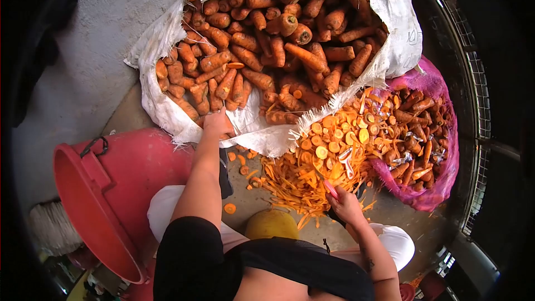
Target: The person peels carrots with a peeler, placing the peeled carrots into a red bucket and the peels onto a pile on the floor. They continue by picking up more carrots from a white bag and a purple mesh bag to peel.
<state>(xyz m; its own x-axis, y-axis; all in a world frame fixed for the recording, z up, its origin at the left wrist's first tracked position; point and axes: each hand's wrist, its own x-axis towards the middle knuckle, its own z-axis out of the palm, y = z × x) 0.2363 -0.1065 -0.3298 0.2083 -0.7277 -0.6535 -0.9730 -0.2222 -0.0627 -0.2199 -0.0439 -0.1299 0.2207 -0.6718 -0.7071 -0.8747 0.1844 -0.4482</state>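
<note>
My left hand (218,124) is at the near rim of a large white woven sack (184,125), its fingers closed on the sack's edge, as far as they show. Right beyond the fingertips lie whole carrots (225,83), heaped inside the sack. My right hand (346,206) is wrapped around the pink handle of a knife (331,189). Its thin blade points up and left over a pile of orange carrot peelings (295,187) and round carrot slices (333,146). Part of the blade is hard to make out against the pile.
A pink mesh bag (448,173) of carrots and carrot ends stands right of the pile. On the left a red bucket (120,161) lies tipped on its side. Between my legs is a yellow rounded object (272,224). A metal mesh barrier (473,78) runs along the right.
</note>
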